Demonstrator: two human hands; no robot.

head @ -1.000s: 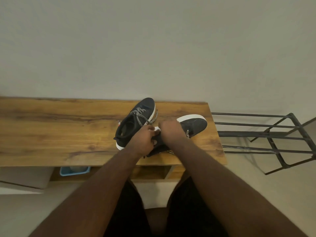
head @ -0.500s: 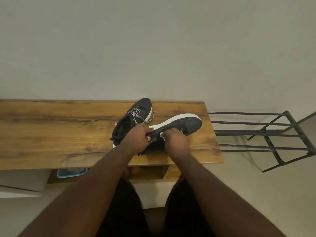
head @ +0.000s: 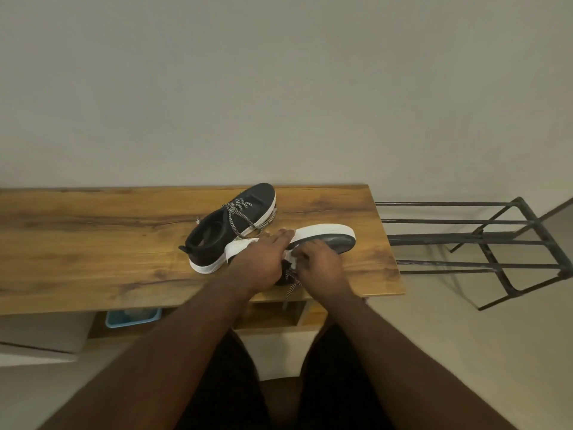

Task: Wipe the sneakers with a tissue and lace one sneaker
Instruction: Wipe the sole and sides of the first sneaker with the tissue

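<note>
Wooden worktop [head: 93,249] carries both sneakers: the laced sneaker [head: 231,226] stands behind, and the near sneaker [head: 322,235] is tipped sole-up. Your left hand [head: 263,259] lies across its white sole with straight fingers, while your right hand [head: 321,268] pinches the tissue [head: 291,259] against it.

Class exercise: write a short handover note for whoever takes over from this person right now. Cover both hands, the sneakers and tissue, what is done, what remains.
Left hand: lies flat on the near sneaker, which is tipped on its side on the table.
Right hand: pinches the tissue against that sneaker.
Far sneaker: upright behind it, lace threaded but loose.
Done: unclear how much is wiped.
Left: finish wiping; lace one sneaker.
</note>
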